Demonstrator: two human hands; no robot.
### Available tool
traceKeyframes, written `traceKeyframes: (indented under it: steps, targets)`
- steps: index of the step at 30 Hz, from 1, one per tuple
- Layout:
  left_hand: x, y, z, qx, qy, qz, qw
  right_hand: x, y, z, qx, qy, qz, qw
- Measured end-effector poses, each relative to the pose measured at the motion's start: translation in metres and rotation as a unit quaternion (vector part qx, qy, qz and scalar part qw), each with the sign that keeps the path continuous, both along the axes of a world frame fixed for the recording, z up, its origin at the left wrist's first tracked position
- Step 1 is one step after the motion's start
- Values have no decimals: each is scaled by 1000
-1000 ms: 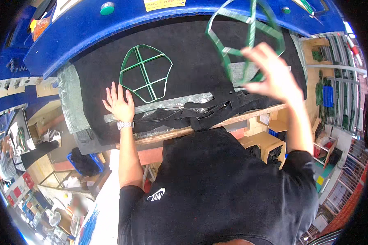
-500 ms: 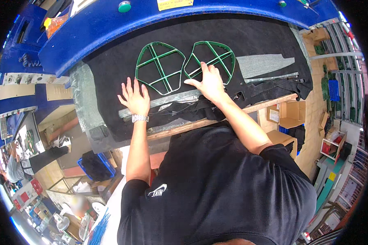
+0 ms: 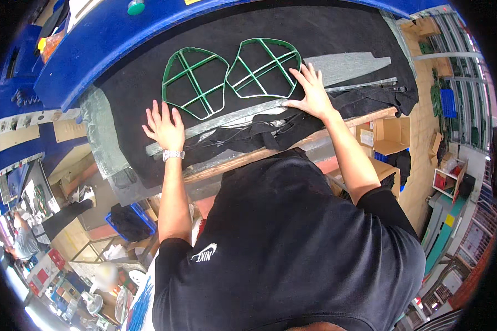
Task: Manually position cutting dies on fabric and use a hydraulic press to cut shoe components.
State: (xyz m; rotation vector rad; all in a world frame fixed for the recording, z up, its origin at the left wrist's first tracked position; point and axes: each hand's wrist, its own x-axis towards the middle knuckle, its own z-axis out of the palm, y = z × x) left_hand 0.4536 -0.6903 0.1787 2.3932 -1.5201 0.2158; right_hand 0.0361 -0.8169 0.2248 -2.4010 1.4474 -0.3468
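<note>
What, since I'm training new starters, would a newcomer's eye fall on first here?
The left green frame and right green frame stand out, side by side on the black material. The left hand and right hand spread at their outer edges. A blue beam curves across the top.

Across tabletop (image 3: 370, 118), overlaid with black sheet (image 3: 130, 110). Loaded, on sheet, with two green frames (image 3: 190, 69) side by side, grey panel (image 3: 342, 67) to their right, grey strip (image 3: 248, 114) on near side. Lined, along wooden front edge (image 3: 234, 164), with black scraps (image 3: 359, 102).
</note>
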Motion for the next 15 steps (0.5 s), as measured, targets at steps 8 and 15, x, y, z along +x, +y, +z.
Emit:
traceKeyframes:
  steps: [8, 15]
  targets:
    - [0, 1, 0, 14, 6, 3, 1000, -16, -33, -4, 12, -74, 65, 995]
    - [-1, 0, 3, 23, 15, 1, 1000, -19, -33, -18, -9, -101, 88, 991]
